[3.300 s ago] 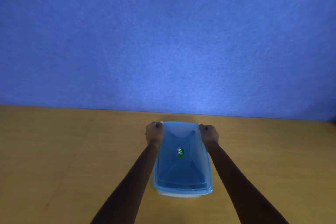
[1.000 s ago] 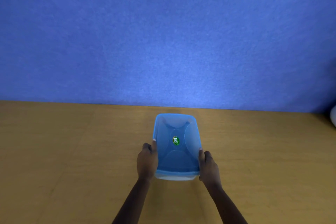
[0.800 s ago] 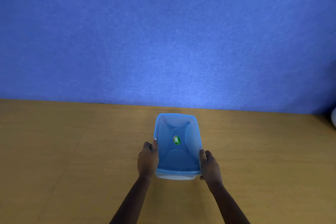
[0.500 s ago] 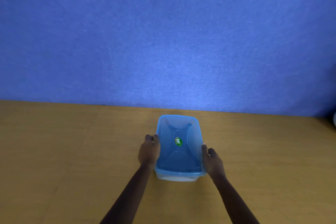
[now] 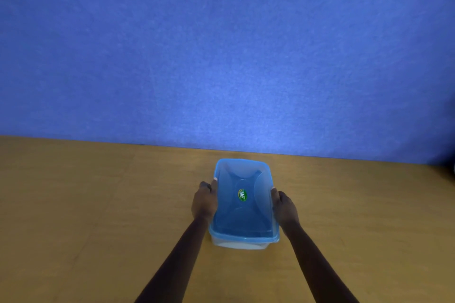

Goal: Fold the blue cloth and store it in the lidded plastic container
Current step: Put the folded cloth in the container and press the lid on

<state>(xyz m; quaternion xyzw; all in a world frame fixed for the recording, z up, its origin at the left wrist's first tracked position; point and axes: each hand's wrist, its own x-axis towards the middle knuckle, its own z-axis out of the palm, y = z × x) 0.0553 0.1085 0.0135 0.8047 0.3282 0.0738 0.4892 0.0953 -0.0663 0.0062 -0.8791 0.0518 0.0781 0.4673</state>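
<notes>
A rectangular clear plastic container (image 5: 240,245) stands on the wooden table with its translucent blue lid (image 5: 243,214) on top; a green oval sticker (image 5: 242,195) marks the lid's middle. Dark blue shows through the lid, probably the blue cloth inside, though its shape is not distinct. My left hand (image 5: 204,202) presses against the container's left side with the thumb on the lid's rim. On the opposite side, my right hand (image 5: 284,208) grips the right edge the same way.
The wooden table (image 5: 98,204) stretches left, right and toward me. A blue felt wall (image 5: 221,56) rises right behind the container at the table's far edge. A dark shape (image 5: 451,167) peeks in at the right border.
Both hands came back from the container's far corners to its near end, then slid forward to its middle. The container sits a little farther from me than half a second ago.
</notes>
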